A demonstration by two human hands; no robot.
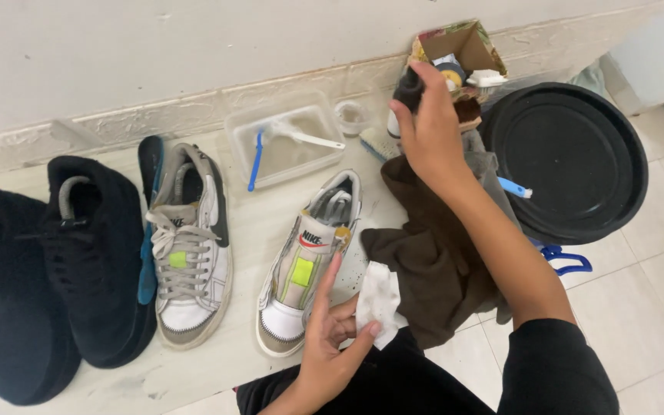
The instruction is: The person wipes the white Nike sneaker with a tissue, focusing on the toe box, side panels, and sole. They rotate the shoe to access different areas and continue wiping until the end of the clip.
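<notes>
My left hand (pixel 330 338) pinches a small white wipe (pixel 379 298) low in the middle, right beside a white sneaker without laces (pixel 307 261) that has a yellow-green patch on its tongue. My right hand (pixel 426 127) reaches up and away, closed around a dark bottle (pixel 407 88) near an open cardboard box (pixel 459 50) by the wall. A brown cloth (pixel 424 261) lies under my right forearm.
A laced white sneaker (pixel 190 246) and two black shoes (pixel 90 261) lie to the left. A clear plastic tub (pixel 286 138) holds brushes. A black round lid (pixel 570 157) sits at right, with a blue-handled brush (pixel 515 187) and a blue hanger (pixel 566 257) near it.
</notes>
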